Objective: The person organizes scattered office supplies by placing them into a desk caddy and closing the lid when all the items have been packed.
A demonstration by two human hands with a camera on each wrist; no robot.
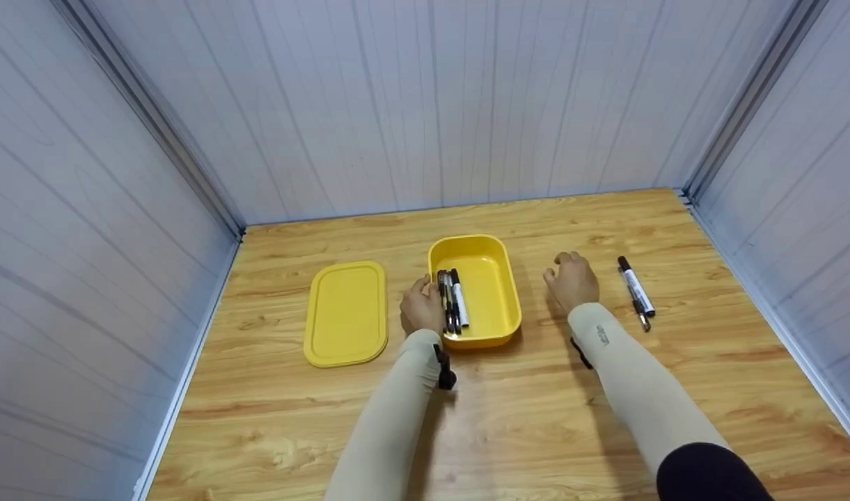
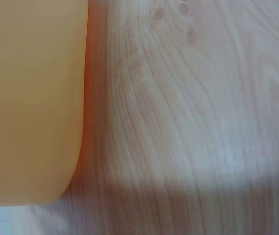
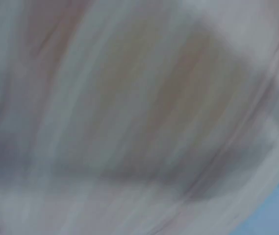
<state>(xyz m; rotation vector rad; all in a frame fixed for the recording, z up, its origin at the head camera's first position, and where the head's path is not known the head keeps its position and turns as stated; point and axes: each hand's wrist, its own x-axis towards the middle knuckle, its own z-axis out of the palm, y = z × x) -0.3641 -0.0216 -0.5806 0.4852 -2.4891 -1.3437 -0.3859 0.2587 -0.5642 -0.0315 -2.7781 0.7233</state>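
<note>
A yellow plastic box (image 1: 491, 292) stands uncovered on the table. Along its left side lie several pens (image 1: 447, 306) and a white marker with a black cap (image 1: 461, 299). My left hand (image 1: 421, 309) grips the left wall of the box, fingers at the rim; the left wrist view has the box's outer wall (image 2: 31, 98) up close. Between the box and the right-hand pens, my right hand (image 1: 574, 282) is over the table with loosely bent fingers, holding nothing. Right of it lie another black-capped white marker (image 1: 637, 287) and a pen (image 1: 642, 316) side by side.
A flat yellow lid (image 1: 348, 313) lies left of the box. The wooden table (image 1: 271, 417) is enclosed by pale panel walls (image 1: 397, 104) at the back and on both sides. The right wrist view is blurred, mostly showing wood grain.
</note>
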